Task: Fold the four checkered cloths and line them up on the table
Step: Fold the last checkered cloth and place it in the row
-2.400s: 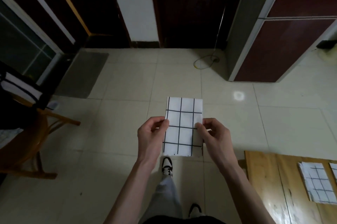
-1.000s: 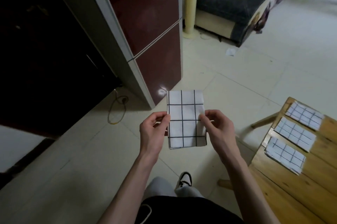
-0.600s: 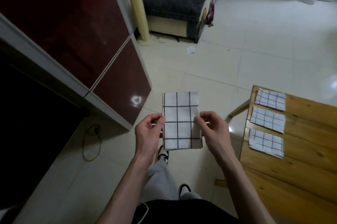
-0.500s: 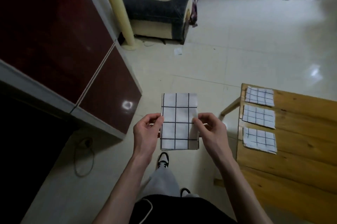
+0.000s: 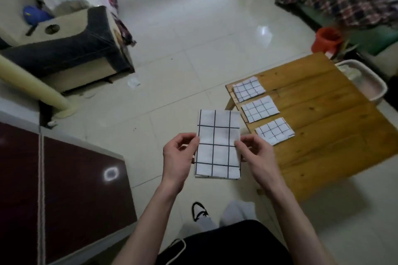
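— Fingers: what are they doing?
— My left hand (image 5: pixel 177 160) and right hand (image 5: pixel 256 157) each pinch a side edge of the folded checkered cloth (image 5: pixel 217 144), held upright above the floor (image 5: pixel 172 83).
— And farther off?
— Three folded cloths (image 5: pixel 261 108) lie in a row along the tabletop (image 5: pixel 327 126) edge, to my right; a sofa (image 5: pixel 64 49) stands beyond.

held cloth (image 5: pixel 217 144) left of table (image 5: pixel 327 142) | three cloths (image 5: pixel 260 108) on table
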{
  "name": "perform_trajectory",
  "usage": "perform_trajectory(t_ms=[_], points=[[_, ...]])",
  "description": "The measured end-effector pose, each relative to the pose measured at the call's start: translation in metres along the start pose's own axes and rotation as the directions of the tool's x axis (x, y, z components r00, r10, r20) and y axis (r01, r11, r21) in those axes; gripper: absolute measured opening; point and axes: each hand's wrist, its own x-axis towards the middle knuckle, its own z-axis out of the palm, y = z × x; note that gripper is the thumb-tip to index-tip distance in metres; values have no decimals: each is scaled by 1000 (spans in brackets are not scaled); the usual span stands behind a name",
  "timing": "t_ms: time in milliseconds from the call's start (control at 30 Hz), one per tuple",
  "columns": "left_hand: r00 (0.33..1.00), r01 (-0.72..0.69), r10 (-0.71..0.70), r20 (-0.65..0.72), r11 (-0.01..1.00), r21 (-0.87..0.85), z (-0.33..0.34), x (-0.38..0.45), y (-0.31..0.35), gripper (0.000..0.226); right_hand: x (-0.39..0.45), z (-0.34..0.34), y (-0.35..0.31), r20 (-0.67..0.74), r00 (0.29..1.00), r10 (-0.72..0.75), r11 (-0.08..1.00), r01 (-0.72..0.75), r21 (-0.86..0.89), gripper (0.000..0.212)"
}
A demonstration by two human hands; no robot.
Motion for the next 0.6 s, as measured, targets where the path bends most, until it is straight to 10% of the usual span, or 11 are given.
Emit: perform_trajectory(t_ms=[600], points=[[795,-169,-32,606,947,273,174,25,19,7,-28,-104,57,-617,753,229,960,-69,272,6]])
